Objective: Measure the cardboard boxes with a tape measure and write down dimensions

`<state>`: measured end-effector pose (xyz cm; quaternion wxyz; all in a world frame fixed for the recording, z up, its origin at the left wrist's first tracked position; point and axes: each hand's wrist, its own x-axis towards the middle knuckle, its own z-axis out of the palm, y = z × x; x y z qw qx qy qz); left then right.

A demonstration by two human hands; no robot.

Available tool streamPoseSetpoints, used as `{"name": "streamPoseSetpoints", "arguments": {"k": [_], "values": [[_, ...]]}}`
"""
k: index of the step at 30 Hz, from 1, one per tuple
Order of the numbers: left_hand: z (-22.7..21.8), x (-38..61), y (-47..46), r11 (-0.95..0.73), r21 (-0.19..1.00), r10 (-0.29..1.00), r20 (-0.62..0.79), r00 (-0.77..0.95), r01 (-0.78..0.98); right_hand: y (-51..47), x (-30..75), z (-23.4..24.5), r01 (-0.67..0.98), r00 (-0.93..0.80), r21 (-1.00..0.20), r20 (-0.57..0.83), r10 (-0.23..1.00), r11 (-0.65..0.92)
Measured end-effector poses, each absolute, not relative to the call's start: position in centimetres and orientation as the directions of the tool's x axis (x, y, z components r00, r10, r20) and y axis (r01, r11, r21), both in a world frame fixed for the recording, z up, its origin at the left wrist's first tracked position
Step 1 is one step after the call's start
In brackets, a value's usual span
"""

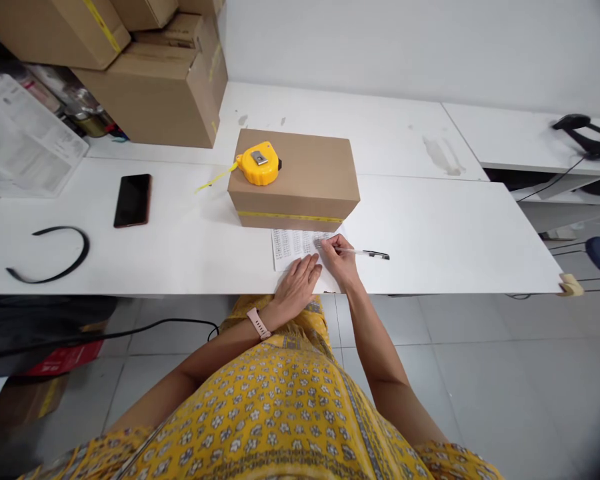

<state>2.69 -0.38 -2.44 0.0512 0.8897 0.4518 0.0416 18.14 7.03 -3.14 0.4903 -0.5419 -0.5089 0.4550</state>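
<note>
My right hand (341,261) pinches a clear pen with a black end (367,253), its tip down on a white sheet of paper (285,248) with columns of small writing. Flat across the sheet's lower edge lies my left hand (298,283), fingers stretched out and holding nothing. Just beyond the paper stands a closed brown cardboard box (300,180) with a yellow measuring-tape band along its front. A yellow tape measure (260,164) rests on top of the box at the left, a short length of its tape sticking out over the box's edge.
A dark phone (133,200) and a black curved headband (83,253) lie on the white table (190,253) to the left. Larger cardboard boxes (155,100) are stacked at the back left, beside a clear plastic container (25,140). A black stand (587,133) sits far right.
</note>
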Motion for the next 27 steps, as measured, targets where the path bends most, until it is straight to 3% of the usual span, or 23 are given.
{"name": "streamPoseSetpoints", "arguments": {"k": [5, 11, 27], "values": [[-2.0, 3.1, -0.4, -0.582, 0.066, 0.813, 0.012, 0.582, 0.811, 7.3, 17.9, -3.3, 0.019, 0.056, -0.998, -0.061, 0.997, -0.062], [-2.4, 3.1, -0.5, -0.576, 0.063, 0.817, 0.026, 0.576, 0.815, 6.9, 17.8, -3.4, 0.235, 0.18, -0.971, 0.092, 0.979, 0.048], [-2.2, 3.1, -0.6, -0.582, 0.086, 0.813, 0.072, 0.578, 0.809, 7.0, 18.0, -4.2, 0.285, 0.093, -0.955, 0.107, 0.99, 0.077]]}}
